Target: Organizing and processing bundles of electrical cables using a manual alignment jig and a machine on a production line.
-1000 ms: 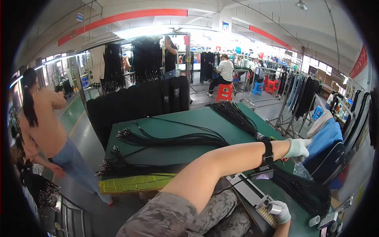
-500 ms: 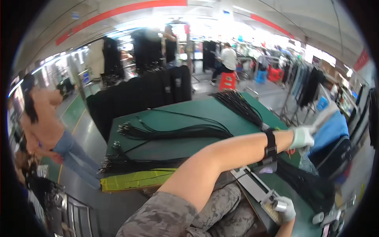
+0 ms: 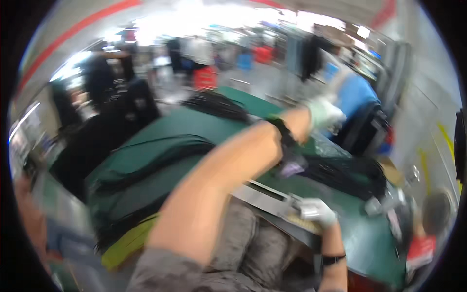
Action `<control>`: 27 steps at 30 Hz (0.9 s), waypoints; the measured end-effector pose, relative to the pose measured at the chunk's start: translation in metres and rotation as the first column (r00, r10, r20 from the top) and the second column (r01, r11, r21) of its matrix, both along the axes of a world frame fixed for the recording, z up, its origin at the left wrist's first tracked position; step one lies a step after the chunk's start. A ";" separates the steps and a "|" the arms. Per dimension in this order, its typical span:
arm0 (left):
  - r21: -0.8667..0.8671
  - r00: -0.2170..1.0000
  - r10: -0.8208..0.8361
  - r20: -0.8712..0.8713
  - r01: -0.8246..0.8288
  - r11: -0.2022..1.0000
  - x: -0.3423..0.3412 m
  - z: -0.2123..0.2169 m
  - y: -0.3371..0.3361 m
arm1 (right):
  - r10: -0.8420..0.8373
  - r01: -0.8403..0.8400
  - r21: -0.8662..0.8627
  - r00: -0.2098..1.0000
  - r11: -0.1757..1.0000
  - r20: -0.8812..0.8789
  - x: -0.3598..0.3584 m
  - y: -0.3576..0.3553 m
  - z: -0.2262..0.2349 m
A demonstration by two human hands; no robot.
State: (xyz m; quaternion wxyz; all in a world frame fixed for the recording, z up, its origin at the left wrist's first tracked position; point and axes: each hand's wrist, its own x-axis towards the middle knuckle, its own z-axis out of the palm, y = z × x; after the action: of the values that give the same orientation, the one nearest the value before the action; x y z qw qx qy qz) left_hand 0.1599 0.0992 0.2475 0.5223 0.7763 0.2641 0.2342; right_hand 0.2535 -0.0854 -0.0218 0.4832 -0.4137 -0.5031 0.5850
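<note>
My left arm stretches across the green table [image 3: 199, 121] to its far right side. At its end my gloved left hand [image 3: 327, 113] is smeared by motion, so its fingers and anything in them cannot be told. Crumpled clear plastic [image 3: 331, 147] lies just below it. My gloved right hand [image 3: 322, 213] is closed round a shiny metal cylinder [image 3: 307, 209] at the right end of a long metal frame device [image 3: 262, 198] on the near table edge. Between the hands lies a bundle of black cords [image 3: 343, 171], with a small purple piece [image 3: 292, 169] beside it.
More black cord bundles lie on the table's left [image 3: 160, 158] and far side [image 3: 216, 104]. Yellow-green tape [image 3: 126, 247] covers the near left edge. A blue cloth [image 3: 359, 93] and dark bag [image 3: 366, 124] stand beyond my left hand. Dark garments [image 3: 109, 119] hang at the left.
The view has swung to the right, so the table and cords sit further left. My left hand stays at the table's far right side; my right hand stays on the metal cylinder.
</note>
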 end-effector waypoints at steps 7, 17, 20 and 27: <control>0.218 0.985 -0.169 -0.031 0.171 0.961 -0.065 -0.117 -0.034 | -0.032 0.034 -0.034 0.997 0.999 0.071 -0.012 0.003 0.015; 0.702 0.947 0.198 -0.254 0.040 0.711 -0.173 -0.247 -0.053 | -0.046 0.047 -0.025 0.997 0.999 0.062 -0.002 0.011 0.006; 0.749 0.932 0.257 -0.256 0.023 0.662 -0.192 -0.269 -0.054 | -0.049 0.049 0.008 0.993 0.999 0.104 -0.007 0.009 0.007; 0.752 0.896 0.314 -0.313 0.031 0.659 -0.189 -0.271 -0.059 | -0.054 0.057 -0.086 0.998 0.995 0.044 -0.008 0.005 0.011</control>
State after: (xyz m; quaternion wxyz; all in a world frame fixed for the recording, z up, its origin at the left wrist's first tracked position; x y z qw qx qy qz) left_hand -0.0289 0.0404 -0.0237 0.0729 0.9278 0.3122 0.1907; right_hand 0.2458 -0.0800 -0.0111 0.4702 -0.4602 -0.4755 0.5840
